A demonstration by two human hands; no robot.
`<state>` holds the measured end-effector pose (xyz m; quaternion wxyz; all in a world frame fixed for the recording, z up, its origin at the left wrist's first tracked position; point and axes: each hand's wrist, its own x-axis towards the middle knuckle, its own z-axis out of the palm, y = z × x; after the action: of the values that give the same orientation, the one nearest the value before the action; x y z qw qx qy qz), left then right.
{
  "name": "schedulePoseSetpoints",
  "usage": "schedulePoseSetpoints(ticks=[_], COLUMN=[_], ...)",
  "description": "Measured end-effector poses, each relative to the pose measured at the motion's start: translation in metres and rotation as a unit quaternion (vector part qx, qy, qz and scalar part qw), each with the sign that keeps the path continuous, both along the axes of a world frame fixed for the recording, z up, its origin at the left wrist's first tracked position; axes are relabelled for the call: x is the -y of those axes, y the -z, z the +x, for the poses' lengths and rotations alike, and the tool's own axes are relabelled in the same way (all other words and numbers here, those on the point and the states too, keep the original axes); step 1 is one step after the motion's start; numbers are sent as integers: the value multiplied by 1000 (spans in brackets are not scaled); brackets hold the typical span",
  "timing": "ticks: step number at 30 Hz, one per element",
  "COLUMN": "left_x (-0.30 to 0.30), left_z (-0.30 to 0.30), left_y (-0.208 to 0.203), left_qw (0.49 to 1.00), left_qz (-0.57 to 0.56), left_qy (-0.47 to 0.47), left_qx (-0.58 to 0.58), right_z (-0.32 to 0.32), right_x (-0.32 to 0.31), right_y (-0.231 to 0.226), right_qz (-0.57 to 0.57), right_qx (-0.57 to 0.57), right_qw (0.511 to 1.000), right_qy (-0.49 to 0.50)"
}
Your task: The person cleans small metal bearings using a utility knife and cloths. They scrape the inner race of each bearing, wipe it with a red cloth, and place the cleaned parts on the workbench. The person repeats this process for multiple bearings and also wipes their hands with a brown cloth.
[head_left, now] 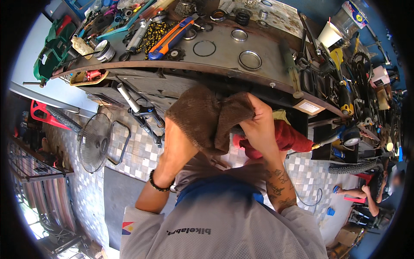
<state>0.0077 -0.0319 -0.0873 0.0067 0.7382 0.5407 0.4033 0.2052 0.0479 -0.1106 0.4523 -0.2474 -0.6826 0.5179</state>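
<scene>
Both hands on a brown cloth [200, 116], bunched between them in front of the near edge of the workbench [224, 43], above the person's lap. Right hand [261, 127] pinches a fold at the cloth's right side, thumb pressed on it, grip narrow. Left hand [179, 140] is at the left side, cloth draped over its fingers; finger closure hidden, cannot tell how tight.

Red cloth [289, 137] just beyond the right wrist, partly covered by the right hand and forearm in this view. On the bench: orange-and-blue utility knife [172, 38], thin dark ring [204, 56], and a larger metal ring [250, 69] near the front edge; tools and loose parts crowd both ends. White cup [329, 35] at far right of bench. Bicycle fork [148, 114] left of the hands, standing fan [94, 142] farther left on the tiled floor. Another person [368, 198] at right, well apart.
</scene>
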Motion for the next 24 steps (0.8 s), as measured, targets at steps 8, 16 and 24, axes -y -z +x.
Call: schedulePoseSetpoints(ticks=[8,16,24], left_x=[-7,-11,-11], left_z=[8,-4,9], left_y=[4,1,12], left_qw=[996,997,996], left_qz=[35,-14,53], left_qy=[-28,30,-1], left_qx=[82,-68,70], right_z=[-14,13,-3], right_x=[7,-2,1], right_y=[13,3,15], right_qz=[-120,103,-58], right_qx=[-121,130,-17], right_qw=[985,985,998], right_qy=[14,48,26])
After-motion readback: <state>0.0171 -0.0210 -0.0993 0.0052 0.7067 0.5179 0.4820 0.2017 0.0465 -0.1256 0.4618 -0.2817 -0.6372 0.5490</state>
